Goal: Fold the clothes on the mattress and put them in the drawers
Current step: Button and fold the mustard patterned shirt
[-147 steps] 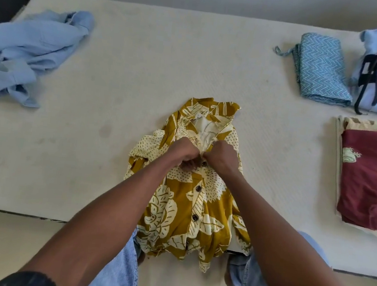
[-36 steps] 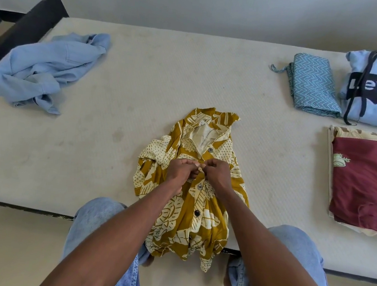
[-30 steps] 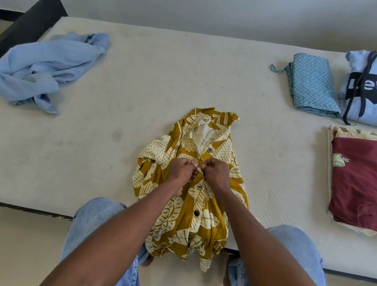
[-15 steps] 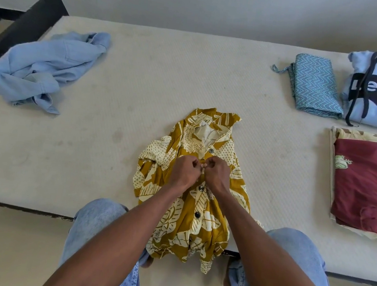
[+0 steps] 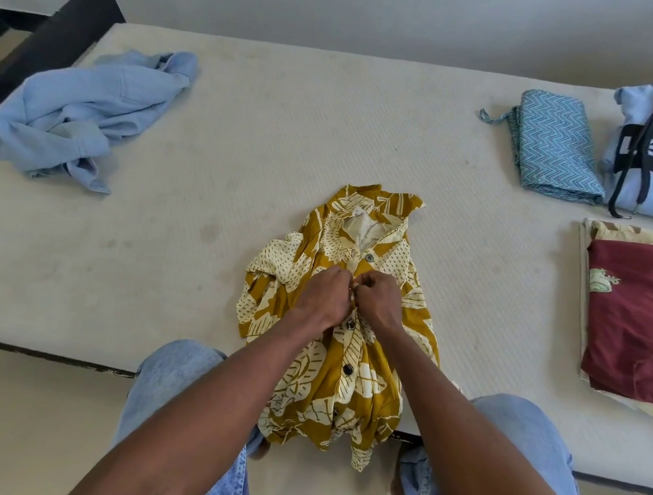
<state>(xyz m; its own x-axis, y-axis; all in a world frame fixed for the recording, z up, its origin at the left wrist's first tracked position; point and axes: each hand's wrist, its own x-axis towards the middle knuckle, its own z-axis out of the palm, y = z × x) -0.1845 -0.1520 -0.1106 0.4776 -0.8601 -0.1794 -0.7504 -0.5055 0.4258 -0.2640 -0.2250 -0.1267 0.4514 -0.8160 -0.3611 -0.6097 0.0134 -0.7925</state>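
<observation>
Since half a second ago almost nothing has shifted; both hands stay bunched at one button. Largest first: the mattress (image 5: pixel 329 126) carries the mustard leaf-print shirt (image 5: pixel 342 390) at its near edge, hem hanging over. Far left of the shirt lies a crumpled blue shirt (image 5: pixel 81 112); far right, folded clothes (image 5: pixel 553 146). Left hand (image 5: pixel 322 295) and right hand (image 5: pixel 379 301) pinch the placket. Buttoning seems under way; next likely comes the collar button (image 5: pixel 369 257), then folding.
</observation>
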